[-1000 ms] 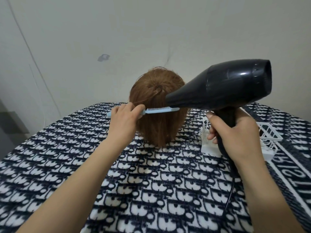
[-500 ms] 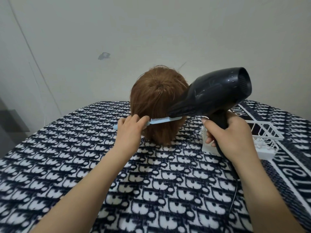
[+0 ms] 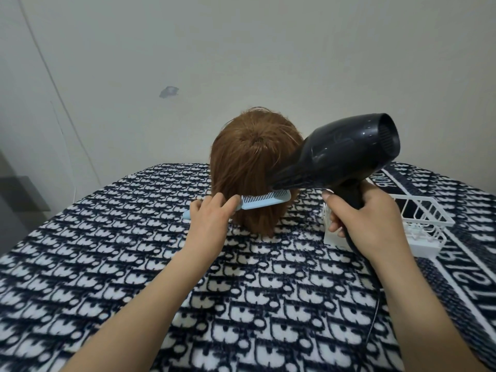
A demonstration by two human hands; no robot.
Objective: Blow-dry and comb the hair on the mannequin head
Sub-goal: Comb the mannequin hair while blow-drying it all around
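Note:
A mannequin head with short reddish-brown hair (image 3: 249, 162) stands on the patterned cloth, its back toward me. My left hand (image 3: 210, 218) grips a light blue comb (image 3: 264, 202) whose teeth lie in the lower part of the hair. My right hand (image 3: 359, 221) holds the handle of a black hair dryer (image 3: 335, 154). The dryer's nozzle points left and down at the hair just above the comb. Its black cord (image 3: 373, 304) hangs down along my right forearm.
A dark blue and white patterned blanket (image 3: 134, 264) covers the table. A white wire basket (image 3: 418, 224) stands to the right, behind my right hand. A plain pale wall (image 3: 241, 49) rises close behind the mannequin head.
The comb has moved down through the hair from mid-height to near the ends. The dryer has followed it downward and tilted, its nozzle now pointing lower.

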